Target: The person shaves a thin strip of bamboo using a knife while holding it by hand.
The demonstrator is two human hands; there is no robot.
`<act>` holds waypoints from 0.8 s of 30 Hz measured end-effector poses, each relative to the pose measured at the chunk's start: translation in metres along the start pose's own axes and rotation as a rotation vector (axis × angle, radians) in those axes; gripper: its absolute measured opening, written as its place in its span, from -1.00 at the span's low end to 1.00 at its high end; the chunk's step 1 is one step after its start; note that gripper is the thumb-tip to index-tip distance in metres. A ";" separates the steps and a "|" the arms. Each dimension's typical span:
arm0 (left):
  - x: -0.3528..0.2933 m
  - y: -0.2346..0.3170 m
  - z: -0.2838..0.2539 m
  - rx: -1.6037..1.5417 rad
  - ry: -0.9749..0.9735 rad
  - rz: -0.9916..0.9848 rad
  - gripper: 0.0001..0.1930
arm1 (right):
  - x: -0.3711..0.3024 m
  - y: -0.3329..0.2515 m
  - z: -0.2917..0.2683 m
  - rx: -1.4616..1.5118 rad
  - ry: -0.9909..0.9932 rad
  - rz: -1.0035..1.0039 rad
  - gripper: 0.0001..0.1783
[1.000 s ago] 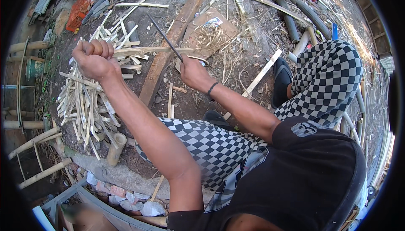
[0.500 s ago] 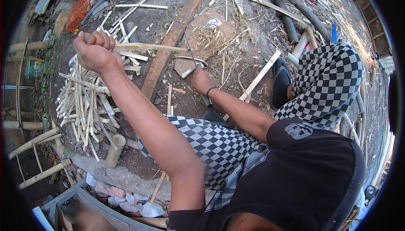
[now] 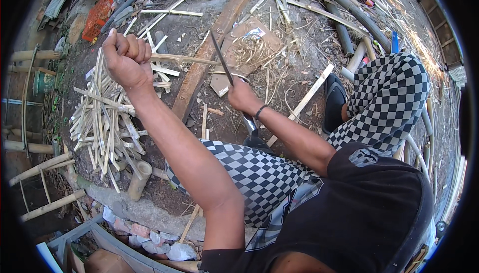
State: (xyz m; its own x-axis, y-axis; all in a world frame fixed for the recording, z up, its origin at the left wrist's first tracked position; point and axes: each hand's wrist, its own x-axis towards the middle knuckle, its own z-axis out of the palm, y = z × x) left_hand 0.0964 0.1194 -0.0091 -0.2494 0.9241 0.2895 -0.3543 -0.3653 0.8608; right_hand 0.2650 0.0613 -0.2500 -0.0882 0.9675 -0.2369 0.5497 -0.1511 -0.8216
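Observation:
My left hand [image 3: 128, 61] is closed in a fist round one end of a bamboo strip [image 3: 187, 59]. The strip stretches rightward across a brown wooden plank [image 3: 192, 81]. In my right hand [image 3: 242, 97] is a knife [image 3: 221, 56] with a long dark blade slanting up and away to the left. The strip's far end lies close to the blade; whether they touch, I cannot tell. Curly bamboo shavings [image 3: 252, 52] lie beyond the knife on a flat brown sheet [image 3: 272, 41]. A shiny piece [image 3: 250, 122] shows below my right wrist, partly hidden.
Left of the plank is a heap of split bamboo strips [image 3: 107, 126], with a bamboo stump [image 3: 139, 179] nearer me. An orange crate [image 3: 98, 17] sits at the far left. Bamboo poles [image 3: 349, 8] lie at the back right. A long strip [image 3: 312, 96] rests by my sandal [image 3: 334, 98].
The knife blade has tilted further up and left, and my right hand has shifted slightly nearer me. My left fist has turned and moved a little rightward, still holding the strip.

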 end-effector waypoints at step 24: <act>-0.001 0.001 -0.003 0.022 0.116 0.025 -0.55 | 0.028 0.031 0.009 -0.079 0.049 -0.164 -0.68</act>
State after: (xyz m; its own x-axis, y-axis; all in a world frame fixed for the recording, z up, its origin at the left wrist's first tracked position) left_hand 0.0941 0.1178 -0.0099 -0.3611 0.8950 0.2618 -0.3267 -0.3844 0.8634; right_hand 0.2720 0.0821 -0.2870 -0.1424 0.9868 -0.0766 0.5952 0.0236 -0.8032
